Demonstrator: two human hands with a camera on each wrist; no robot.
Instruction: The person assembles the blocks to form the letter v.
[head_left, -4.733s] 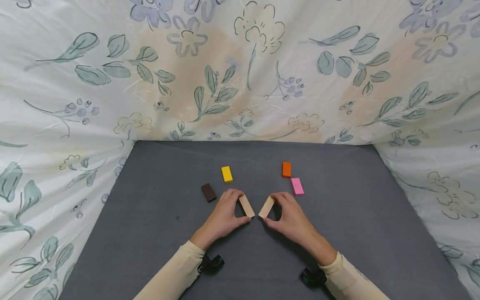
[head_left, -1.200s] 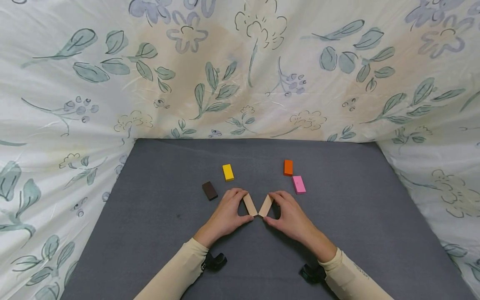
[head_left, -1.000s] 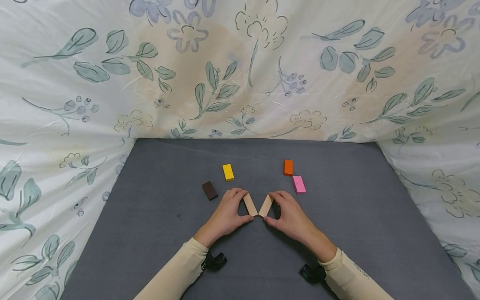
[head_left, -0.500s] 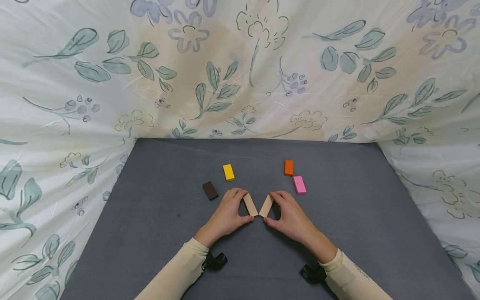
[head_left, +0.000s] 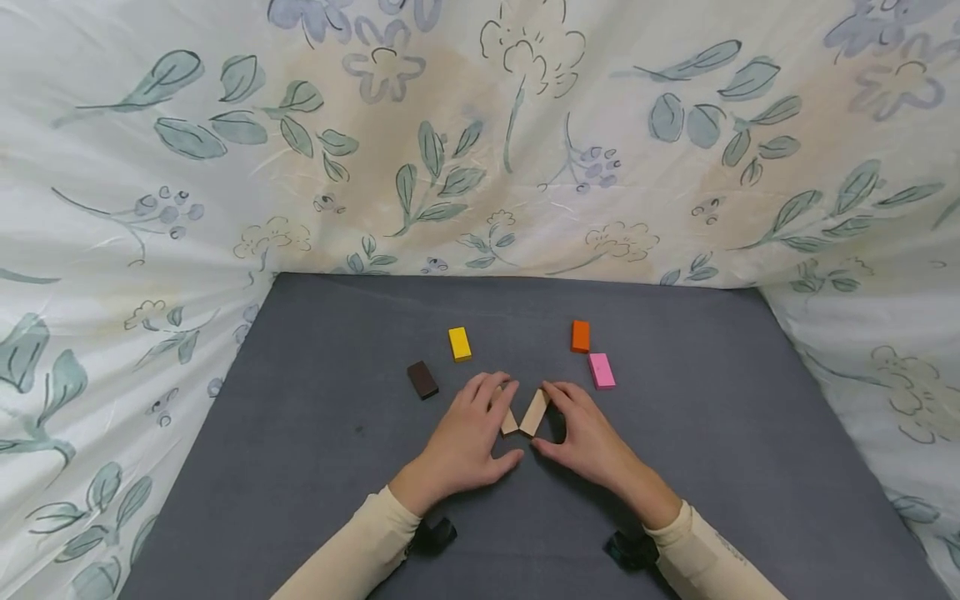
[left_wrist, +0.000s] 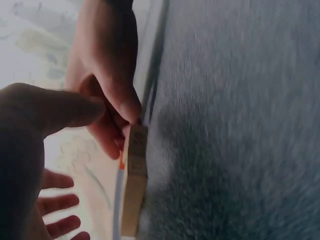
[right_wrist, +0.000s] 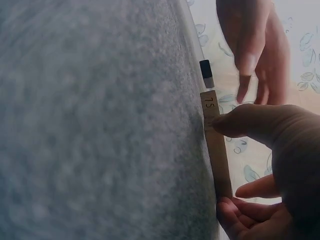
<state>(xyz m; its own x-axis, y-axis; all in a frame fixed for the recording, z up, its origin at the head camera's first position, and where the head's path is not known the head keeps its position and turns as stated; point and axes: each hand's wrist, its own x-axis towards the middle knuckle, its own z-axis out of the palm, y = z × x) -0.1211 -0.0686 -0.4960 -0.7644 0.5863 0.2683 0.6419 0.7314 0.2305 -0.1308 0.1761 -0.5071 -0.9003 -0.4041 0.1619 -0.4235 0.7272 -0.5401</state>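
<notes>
Two plain wooden blocks stand in a V on the dark tabletop, their near ends meeting. My left hand is raised over the left block, thumb and fingers spread apart, and partly covers it in the head view. The left wrist view shows a gap between that thumb and the left block. My right hand pinches the right block by its two ends, thumb at the near end and fingers at the far one. In the right wrist view, handwritten marks show on a block end.
Beyond the left hand lie a dark brown block and a yellow block. An orange block and a pink block lie beyond the right hand, corners close together. Floral cloth hangs behind the grey tabletop.
Earlier both hands pinched their blocks and brought the near ends together. Now my left hand has let go of its block and lifted, fingers spread. The right hand keeps its pinch.
</notes>
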